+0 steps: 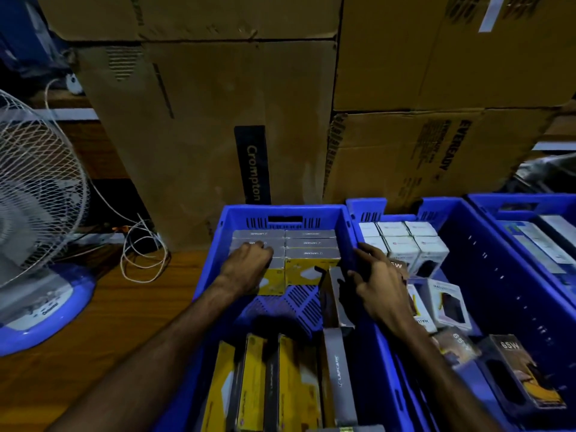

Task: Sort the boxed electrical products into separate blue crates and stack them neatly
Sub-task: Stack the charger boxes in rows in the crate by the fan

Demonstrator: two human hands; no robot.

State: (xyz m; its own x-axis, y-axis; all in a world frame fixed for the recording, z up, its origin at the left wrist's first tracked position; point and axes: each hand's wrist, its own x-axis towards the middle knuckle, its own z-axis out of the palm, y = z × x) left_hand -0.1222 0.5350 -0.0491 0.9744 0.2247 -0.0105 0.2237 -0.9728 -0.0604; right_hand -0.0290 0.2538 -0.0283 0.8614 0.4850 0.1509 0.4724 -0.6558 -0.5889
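Observation:
The left blue crate (pixel 282 211) holds a neat stack of yellow-and-grey boxes (pixel 311 254) at its far end and more of them standing on edge (pixel 293 388) at the near end. My left hand (pixel 246 266) lies on the stack's near-left box, fingers curled over its top. My right hand (pixel 381 288) rests on the wall shared with the middle blue crate (pixel 436 207), fingers fairly straight, thumb on the left crate's side. The middle crate contains stacked white boxes (pixel 402 244) and loose dark 65W boxes (pixel 523 375).
A third blue crate (pixel 517 201) with flat boxes stands at the right. Large brown cartons (pixel 202 126) wall off the back. A white-and-blue table fan (pixel 34 207) and a coiled white cable (pixel 140 260) lie on the wooden table (pixel 103 310) to the left.

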